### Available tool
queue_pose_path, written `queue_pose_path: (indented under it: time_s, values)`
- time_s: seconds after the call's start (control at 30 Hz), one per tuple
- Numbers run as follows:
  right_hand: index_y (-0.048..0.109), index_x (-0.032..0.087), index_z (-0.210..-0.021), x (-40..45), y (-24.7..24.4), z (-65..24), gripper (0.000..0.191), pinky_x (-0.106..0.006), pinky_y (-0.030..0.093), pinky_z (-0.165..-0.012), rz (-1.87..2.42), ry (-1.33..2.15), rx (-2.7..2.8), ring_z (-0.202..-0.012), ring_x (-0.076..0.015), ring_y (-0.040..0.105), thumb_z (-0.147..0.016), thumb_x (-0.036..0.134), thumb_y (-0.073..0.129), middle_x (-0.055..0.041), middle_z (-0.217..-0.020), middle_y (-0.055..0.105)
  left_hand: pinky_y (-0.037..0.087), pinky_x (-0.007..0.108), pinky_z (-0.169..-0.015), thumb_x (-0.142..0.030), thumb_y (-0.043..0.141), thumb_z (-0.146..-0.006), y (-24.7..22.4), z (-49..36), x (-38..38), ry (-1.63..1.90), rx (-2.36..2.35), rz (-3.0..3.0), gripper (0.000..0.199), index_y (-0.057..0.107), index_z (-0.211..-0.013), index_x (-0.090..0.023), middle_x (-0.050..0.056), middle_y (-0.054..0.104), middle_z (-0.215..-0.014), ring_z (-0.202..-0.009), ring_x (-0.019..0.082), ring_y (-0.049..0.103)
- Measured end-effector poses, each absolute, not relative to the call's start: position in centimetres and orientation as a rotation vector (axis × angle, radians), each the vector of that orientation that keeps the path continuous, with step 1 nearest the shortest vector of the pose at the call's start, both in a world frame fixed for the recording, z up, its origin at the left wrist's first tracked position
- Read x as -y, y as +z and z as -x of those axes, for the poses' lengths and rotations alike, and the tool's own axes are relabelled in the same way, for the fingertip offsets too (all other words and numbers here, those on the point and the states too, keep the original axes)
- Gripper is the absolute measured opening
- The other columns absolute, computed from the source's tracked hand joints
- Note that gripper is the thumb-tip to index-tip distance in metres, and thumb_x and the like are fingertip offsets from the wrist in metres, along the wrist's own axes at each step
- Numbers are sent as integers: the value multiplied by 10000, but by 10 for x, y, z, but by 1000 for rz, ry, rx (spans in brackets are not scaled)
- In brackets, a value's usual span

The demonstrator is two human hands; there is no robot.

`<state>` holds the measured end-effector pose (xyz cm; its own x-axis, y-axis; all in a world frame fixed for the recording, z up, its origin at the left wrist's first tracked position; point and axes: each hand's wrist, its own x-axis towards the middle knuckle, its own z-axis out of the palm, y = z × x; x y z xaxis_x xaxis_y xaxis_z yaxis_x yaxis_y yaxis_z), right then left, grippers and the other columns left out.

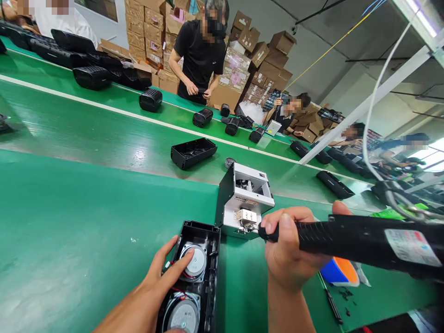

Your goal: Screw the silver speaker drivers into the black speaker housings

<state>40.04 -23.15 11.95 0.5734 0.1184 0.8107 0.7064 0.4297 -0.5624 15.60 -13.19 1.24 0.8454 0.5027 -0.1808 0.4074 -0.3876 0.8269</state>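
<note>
My right hand (289, 245) is wrapped round the front of a black electric screwdriver (360, 238), whose tip end is at the front of a white and black screw feeder (248, 199). Below and to the left of the feeder lies a black speaker housing (212, 259) with two round speakers, an upper one (196, 261) and a lower one (183, 317), and thin red wires. My left hand (156, 286) rests on the housing with its fingers apart, one fingertip on the upper speaker. Whether a screw is on the screwdriver's tip cannot be made out.
Beyond the feeder, a green conveyor (145, 138) carries an open black housing (193, 153) and several black speaker units. A person in black (199, 55) stands across it. At the right are a blue and orange container (342, 272), a thin screwdriver (331, 300) and loose screws (347, 293).
</note>
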Motion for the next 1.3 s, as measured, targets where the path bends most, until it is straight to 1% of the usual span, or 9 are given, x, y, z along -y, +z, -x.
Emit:
queue_pose_path:
  time_s: [0.3,0.53,0.67,0.73,0.87,0.97,1.03,1.13,1.3]
  values:
    - [481,275,-1470,224,113,-408,558,-256,540,-557,1155,-283,869,-555,-134,567,-1022,179,801,97,-792,631,644,415,-1095,-517,1015,-584,26,-155,134,121,-673,-1999,1188,552,-1675,-448,60,256,-1904,-1413,391,708]
    - [509,344,-1540,246,120,-377,598,-239,527,-508,1118,3,780,-511,-133,525,-1038,133,756,104,-741,588,691,381,-1016,-260,864,-725,40,-150,132,10,-654,-1986,1154,397,-1745,-535,-35,73,-1946,-1410,359,728]
    - [677,326,-1140,267,134,-357,192,-243,504,-465,999,42,907,-420,-107,437,-1086,156,748,102,-680,509,665,481,-1115,-283,798,-822,53,-148,132,-131,-684,-1964,1126,276,-1780,-563,-67,-87,-1944,-1448,389,705]
    - [625,271,-928,273,134,-349,228,-257,497,-449,993,109,1017,-391,-101,404,-1124,202,720,91,-649,470,608,532,-1206,-299,805,-837,58,-148,133,-150,-691,-1954,1123,262,-1789,-545,-56,-106,-1943,-1502,403,661]
    - [557,254,-842,265,115,-333,320,-306,501,-453,1108,162,948,-437,-147,463,-1112,311,718,66,-645,458,538,555,-1282,-278,839,-827,64,-150,134,-150,-704,-1947,1147,272,-1793,-524,-40,-83,-1947,-1572,419,592]
    - [598,257,-919,252,98,-322,226,-297,482,-457,1105,106,920,-464,-152,478,-1113,325,692,63,-674,472,493,541,-1320,-259,842,-831,68,-152,134,-160,-708,-1934,1135,292,-1791,-511,-42,-66,-1948,-1642,417,502]
    - [648,300,-1181,247,91,-318,76,-283,491,-480,1069,84,907,-477,-143,486,-1120,276,688,79,-719,497,452,540,-1347,-249,837,-839,69,-153,134,-166,-713,-1921,1124,297,-1791,-506,-47,-64,-1948,-1677,408,446]
    - [489,428,-1547,244,85,-315,500,-271,499,-517,1033,87,891,-512,-136,508,-1139,213,681,99,-785,512,413,551,-1366,-249,834,-851,69,-153,134,-150,-698,-1907,1119,287,-1790,-516,-55,-75,-1947,-1694,399,416]
    - [465,425,-1593,245,78,-316,524,-280,495,-540,1022,130,923,-553,-137,527,-1160,194,647,87,-822,521,415,578,-1362,-263,824,-852,68,-149,135,-160,-696,-1892,1132,256,-1789,-547,-70,-99,-1944,-1677,410,447]
